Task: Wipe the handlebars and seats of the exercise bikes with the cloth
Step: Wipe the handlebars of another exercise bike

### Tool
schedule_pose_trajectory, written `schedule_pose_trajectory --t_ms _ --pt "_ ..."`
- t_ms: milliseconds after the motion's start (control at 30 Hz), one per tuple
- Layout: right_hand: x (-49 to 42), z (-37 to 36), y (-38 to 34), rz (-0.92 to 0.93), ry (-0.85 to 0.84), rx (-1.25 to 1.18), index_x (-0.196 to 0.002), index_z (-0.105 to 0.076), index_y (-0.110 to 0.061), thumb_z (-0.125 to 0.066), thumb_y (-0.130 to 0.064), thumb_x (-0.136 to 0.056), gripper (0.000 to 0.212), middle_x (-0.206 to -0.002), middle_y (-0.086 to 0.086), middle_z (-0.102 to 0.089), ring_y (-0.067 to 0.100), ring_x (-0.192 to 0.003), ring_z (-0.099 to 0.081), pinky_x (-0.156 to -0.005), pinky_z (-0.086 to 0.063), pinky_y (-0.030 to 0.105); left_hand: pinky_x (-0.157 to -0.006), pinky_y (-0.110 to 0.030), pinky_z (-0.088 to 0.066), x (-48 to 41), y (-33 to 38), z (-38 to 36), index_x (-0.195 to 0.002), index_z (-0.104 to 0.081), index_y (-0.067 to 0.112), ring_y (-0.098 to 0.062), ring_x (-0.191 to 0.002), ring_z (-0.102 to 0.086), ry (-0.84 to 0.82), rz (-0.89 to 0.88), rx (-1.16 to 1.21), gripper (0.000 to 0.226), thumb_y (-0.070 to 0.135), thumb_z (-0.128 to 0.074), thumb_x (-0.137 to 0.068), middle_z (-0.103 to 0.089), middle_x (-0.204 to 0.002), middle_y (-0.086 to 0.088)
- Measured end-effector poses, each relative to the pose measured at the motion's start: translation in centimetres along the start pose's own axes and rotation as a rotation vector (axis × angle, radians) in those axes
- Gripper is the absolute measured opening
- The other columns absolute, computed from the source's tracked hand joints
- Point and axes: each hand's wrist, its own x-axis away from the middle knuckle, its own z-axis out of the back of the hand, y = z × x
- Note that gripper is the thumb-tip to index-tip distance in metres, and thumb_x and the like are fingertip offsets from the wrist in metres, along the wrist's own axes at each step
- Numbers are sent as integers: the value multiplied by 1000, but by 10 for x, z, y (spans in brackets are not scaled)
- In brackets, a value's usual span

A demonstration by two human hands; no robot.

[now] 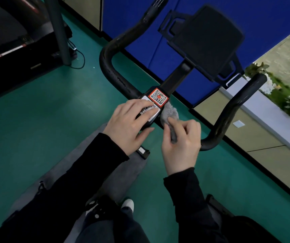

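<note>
Nearest the camera, 2 black sleeves are seen above dark trousers and a pale shoe (pixel 128 204), with a grey mat (pixel 123 163) laid on the green floor (pixel 35 120). Just beyond, the left hand (pixel 130 125) is laid flat, fingers straight, on the white label (pixel 151 115) of the centre block (pixel 158 97), where a red-edged QR sticker is also fixed; nothing is gripped by it. Beside it, the grey cloth (pixel 169 114) is pinched between the thumb and curled fingers of the right hand (pixel 181 146), and its free end is pressed against the handlebars (pixel 228 111) just right of the block. The crossbar's long axis is seen to run from upper left to lower right in the view, so the bare right bar lies directly beyond the right hand, along that line, before it curves up and away. The right hand is judged the nearer to that stretch, and a slide outward along the bar would be called for. The left bar lies on the far side of the left hand from the cloth. No seat can be made out with certainty. Farther off, a black device holder (pixel 207 41) is mounted on the stem, with a blue partition (pixel 132 18) behind it and a treadmill (pixel 9 41) at the far left.
</note>
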Motion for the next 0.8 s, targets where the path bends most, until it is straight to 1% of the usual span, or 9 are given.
schedule_pose_trajectory --t_ms 200,300,367,433,467,567,633,700,800 --pt "19 6 3 -49 99 17 -93 -73 4 -71 0 -82 12 -79 17 -58 28 -76 -53 -75 -41 24 -87 -42 -42 0 -1 -2 -119 -62 8 -28 -113 -50 15 3 14 41 28 -61 -83 -59 -123 -8" --pt "3 -1 -6 -44 49 17 -94 -73 4 -70 -1 -83 12 -82 18 -61 29 -78 -53 -76 -37 22 -87 -40 -40 1 -2 -4 -119 -62 8 -26 -114 -48 23 11 14 42 25 -67 -81 -59 -124 -8" --pt "-19 0 -3 -153 -71 36 -95 -74 1 -67 -8 -86 14 -84 16 -63 29 -83 -53 -75 -31 19 -87 -40 -39 1 -2 -4 -119 -62 8 -25 -114 -47 24 8 15 43 24 -68 -81 -59 -124 -9" --pt "-46 4 9 -306 -296 29 -94 -74 -7 -63 -17 -88 15 -87 12 -67 29 -90 -57 -74 -32 20 -88 -40 -39 2 -2 -4 -119 -62 7 -26 -114 -48 19 8 12 42 25 -66 -81 -58 -124 -9" --pt "-58 4 15 -373 -433 -4 -91 -73 -12 -62 -20 -89 14 -85 8 -68 24 -89 -58 -74 -34 18 -88 -40 -39 3 -2 -5 -120 -62 7 -27 -115 -48 15 11 8 43 25 -66 -81 -58 -125 -9" --pt "-81 1 24 -416 -722 -51 -82 -68 -18 -58 -20 -91 14 -69 -4 -62 -3 -63 -55 -57 -32 6 -89 -41 -39 4 0 -5 -121 -61 7 -29 -115 -50 11 21 3 45 24 -67 -80 -58 -125 -10" --pt "-87 -4 24 -425 -803 -66 -78 -67 -11 -54 -18 -92 20 -61 -10 -58 -5 -56 -53 -49 -33 5 -90 -41 -39 4 1 -5 -122 -61 7 -30 -115 -50 6 28 -2 45 24 -66 -81 -58 -126 -11" --pt "-89 -3 28 -416 -866 -58 -77 -68 -10 -53 -20 -93 24 -62 -11 -59 -1 -61 -53 -49 -34 10 -90 -42 -39 4 1 -4 -122 -61 7 -29 -115 -49 4 27 1 45 25 -65 -81 -58 -126 -11" --pt "-85 12 40 -365 -916 -26 -78 -67 -10 -54 -26 -94 26 -69 -2 -64 9 -66 -54 -52 -38 15 -90 -41 -39 4 0 -6 -121 -61 8 -27 -115 -48 14 17 -2 45 25 -64 -80 -58 -125 -10"
